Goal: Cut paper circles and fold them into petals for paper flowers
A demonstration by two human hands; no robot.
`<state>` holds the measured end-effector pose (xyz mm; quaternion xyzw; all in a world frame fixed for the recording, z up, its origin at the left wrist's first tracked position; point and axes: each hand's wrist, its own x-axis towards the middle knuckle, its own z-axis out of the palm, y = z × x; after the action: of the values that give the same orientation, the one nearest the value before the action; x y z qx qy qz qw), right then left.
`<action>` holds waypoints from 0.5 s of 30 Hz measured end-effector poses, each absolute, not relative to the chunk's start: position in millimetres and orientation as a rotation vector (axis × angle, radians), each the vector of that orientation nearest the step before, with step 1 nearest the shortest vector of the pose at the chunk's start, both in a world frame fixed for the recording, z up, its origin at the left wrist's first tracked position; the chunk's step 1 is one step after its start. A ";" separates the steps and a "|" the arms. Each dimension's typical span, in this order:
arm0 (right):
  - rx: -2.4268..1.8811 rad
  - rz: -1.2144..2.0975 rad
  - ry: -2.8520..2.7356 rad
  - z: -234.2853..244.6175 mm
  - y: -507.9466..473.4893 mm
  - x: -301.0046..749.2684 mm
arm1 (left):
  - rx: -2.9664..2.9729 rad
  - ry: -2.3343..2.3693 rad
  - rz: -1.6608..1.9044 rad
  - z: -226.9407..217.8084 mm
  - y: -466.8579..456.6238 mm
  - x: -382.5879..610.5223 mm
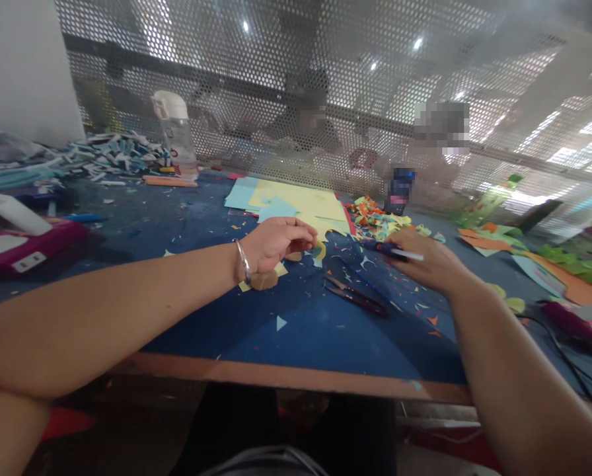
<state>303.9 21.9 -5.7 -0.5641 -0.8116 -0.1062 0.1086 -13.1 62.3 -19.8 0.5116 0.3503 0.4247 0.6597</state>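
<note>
Yellow paper bit point(320, 250): it is at the middle of the table, just at the tips of my left fingers, a little to their right and nearer to my body.
Long axis of the bit: short and curved, running more toward me than sideways, as I judge it.
Nearer hand: my left hand point(276, 243) is clearly the nearer one; my right hand point(425, 258) is well apart, on the other side of the bit.
Left fingers: bent, with the tips close together. They are partly hidden and the view is soft, so I cannot tell whether they pinch the bit or only touch it.
Right fingers: they are grasping a dark stick point(381, 246) with a white end, which may be some kind of pen or cutter.
Lie of the stick: sideways, its dark end pointing left toward the paper bit, its white end against my hand.
Snips point(358, 297): on the table between my two forearms, untouched, tips toward the left hand, handles slanting down to the right.
Thin blue tool point(372, 284): just beside the snips, almost in the same direction, also untouched.
Brown disc point(265, 281): flat on the table below my left wrist, nearer to me than the hand.
Yellow sheets point(300, 198): beyond my left hand, together with light blue paper point(241, 194).
Heap of scraps point(368, 215): beyond my right hand, to its left.
</note>
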 end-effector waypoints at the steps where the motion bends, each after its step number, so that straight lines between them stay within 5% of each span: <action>1: -1.680 -0.303 -2.405 -6.4 21.8 304.1 | 1.139 0.783 0.958 -19.0 61.6 -13.1; 15: -1.548 -0.117 -2.262 13.4 -2.5 267.0 | 0.980 0.669 0.992 -13.9 49.0 -7.2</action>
<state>267.0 -2.5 13.4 -0.5532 -0.8081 -0.0416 0.1978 -7.2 49.0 -13.9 0.4428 0.3022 0.4480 0.7155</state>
